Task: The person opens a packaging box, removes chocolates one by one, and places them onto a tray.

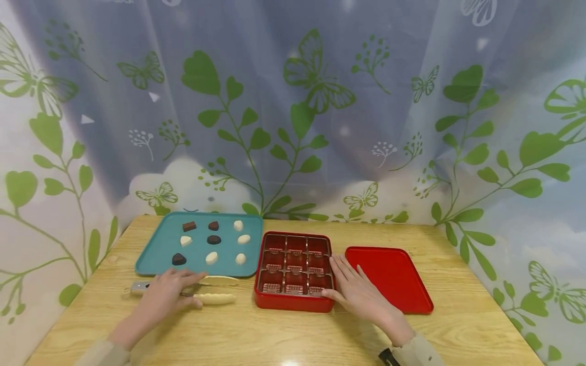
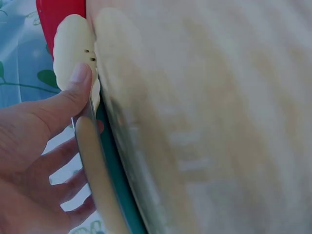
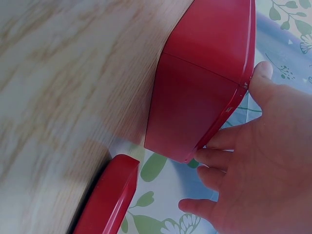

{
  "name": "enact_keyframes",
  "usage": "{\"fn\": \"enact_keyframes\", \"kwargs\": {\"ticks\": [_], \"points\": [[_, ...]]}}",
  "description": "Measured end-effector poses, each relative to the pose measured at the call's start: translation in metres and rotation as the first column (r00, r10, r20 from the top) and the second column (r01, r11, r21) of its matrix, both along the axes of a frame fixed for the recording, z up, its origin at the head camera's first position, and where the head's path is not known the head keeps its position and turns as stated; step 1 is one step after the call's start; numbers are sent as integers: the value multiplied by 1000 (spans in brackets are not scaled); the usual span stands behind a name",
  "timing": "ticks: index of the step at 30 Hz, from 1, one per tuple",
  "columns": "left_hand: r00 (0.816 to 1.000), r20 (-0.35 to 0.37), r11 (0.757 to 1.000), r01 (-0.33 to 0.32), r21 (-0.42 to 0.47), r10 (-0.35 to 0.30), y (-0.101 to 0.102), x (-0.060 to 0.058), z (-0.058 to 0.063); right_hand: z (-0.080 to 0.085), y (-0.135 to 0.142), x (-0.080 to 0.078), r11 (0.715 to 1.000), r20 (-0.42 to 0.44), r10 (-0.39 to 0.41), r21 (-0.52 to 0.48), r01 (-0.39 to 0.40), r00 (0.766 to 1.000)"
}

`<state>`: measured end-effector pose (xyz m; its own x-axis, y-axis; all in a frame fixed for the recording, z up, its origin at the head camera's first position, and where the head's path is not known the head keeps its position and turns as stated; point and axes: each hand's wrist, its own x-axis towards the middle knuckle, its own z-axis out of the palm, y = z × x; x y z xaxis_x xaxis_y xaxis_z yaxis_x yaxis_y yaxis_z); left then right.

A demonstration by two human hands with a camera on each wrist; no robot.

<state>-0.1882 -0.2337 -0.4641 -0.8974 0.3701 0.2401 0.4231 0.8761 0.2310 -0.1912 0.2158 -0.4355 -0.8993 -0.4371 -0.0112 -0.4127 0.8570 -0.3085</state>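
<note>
My left hand [image 1: 167,292] straddles a pair of metal tongs with cream scalloped tips [image 1: 215,299], in front of the teal tray. In the left wrist view its thumb lies on the near arm by the cream tip [image 2: 73,51], and its fingers reach round the far side. My right hand [image 1: 361,295] rests against the right side of a red square box [image 1: 293,303], fingers extended along the rim. The right wrist view shows its thumb at the corner of the box [image 3: 195,102]. Inside the box sits a clear divided insert [image 1: 294,261] with several compartments.
Several dark and white chocolates [image 1: 213,240] are spaced out on the teal tray [image 1: 155,254] at the back left. Right of the box lies a red lid [image 1: 398,279], partly behind my right hand. A patterned curtain [image 1: 293,127] hangs behind the wooden table [image 1: 256,335].
</note>
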Motion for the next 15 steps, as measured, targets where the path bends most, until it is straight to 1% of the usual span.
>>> {"fn": "enact_keyframes", "kwargs": {"ticks": [5, 8, 10, 12, 14, 15], "points": [[996, 37, 997, 75, 36, -76, -5, 0, -6, 0, 0, 0, 1000, -2, 1, 5, -1, 1000], [990, 54, 991, 129, 45, -132, -9, -1, -7, 0, 1, 0, 1000, -2, -2, 13, 2, 1000], [983, 95, 987, 153, 46, -157, -12, -1, -6, 1, 2, 0, 1000, -2, -1, 13, 1, 1000], [972, 151, 983, 172, 60, -180, -15, -1, -3, 2, 2, 0, 1000, -2, -2, 14, 2, 1000], [961, 202, 981, 178, 72, -189, -16, -1, -1, 3, 3, 0, 1000, -1, -2, 12, 2, 1000], [958, 214, 981, 181, 74, -193, -17, -1, 0, 3, 2, 0, 1000, -2, -1, 12, 1, 1000]]}}
